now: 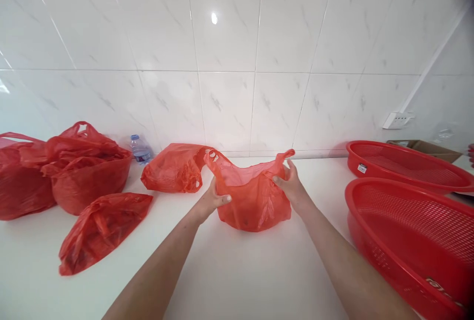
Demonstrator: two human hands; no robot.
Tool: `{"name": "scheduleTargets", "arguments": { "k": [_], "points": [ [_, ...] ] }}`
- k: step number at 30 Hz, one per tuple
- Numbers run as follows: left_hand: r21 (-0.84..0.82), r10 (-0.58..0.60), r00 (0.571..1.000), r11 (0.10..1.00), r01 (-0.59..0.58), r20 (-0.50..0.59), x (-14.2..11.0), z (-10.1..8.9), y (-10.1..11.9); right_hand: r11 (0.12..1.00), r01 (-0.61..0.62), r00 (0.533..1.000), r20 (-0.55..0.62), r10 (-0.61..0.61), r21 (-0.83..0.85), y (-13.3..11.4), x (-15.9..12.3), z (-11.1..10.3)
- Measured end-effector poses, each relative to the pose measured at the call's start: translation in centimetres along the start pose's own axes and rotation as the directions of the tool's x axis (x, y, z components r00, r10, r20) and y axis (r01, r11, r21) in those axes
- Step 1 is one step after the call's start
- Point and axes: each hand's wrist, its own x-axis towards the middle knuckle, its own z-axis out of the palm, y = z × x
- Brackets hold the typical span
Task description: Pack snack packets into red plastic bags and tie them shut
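Note:
A red plastic carrier bag (255, 204) rests on the white table in front of me, its mouth spread apart and its two handle loops pointing up to either side. On its left edge my left hand (213, 201) is closed, the thumb lying over the plastic. My right hand (291, 184) pinches the opposite edge just below the right handle. What the bag holds is hidden, apart from a small dark spot showing through near its base. Just left of it, another red bag (172, 167) lies slumped against the wall side.
Red bags (89, 172) bulge at the far left, with a flatter red bag (105, 231) before them. Behind stands a water bottle (140, 149). Two red perforated baskets (370, 211) occupy the right, near a cardboard box (425, 148) and a socket strip (398, 120).

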Motion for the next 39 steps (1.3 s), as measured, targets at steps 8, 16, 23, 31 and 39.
{"name": "scheduleTargets", "arguments": {
  "k": [8,16,23,31,39],
  "points": [
    [-0.403,-0.213,0.965,0.905,0.136,-0.153,3.5,1.8,-1.5,0.813,-0.209,0.969,0.228,0.096,0.543,-0.7,1.0,2.8],
    [-0.618,-0.455,0.844,0.76,0.201,-0.285,3.5,0.5,-5.9,0.797,-0.344,0.931,0.288,0.223,0.496,2.1,1.8,2.0],
    [-0.64,-0.44,0.866,0.741,0.201,-0.237,3.3,0.7,-6.6,0.765,-0.508,0.816,0.505,0.281,0.395,3.8,1.1,4.1],
    [-0.511,-0.295,0.941,0.842,0.175,-0.164,3.2,2.1,-6.7,0.831,-0.433,0.84,0.49,0.232,0.35,5.1,0.4,6.1],
    [-0.481,-0.315,0.943,0.847,0.226,-0.112,2.9,3.0,-5.3,0.822,-0.438,0.878,0.371,0.303,0.365,5.6,0.3,6.0]
  ]
}}
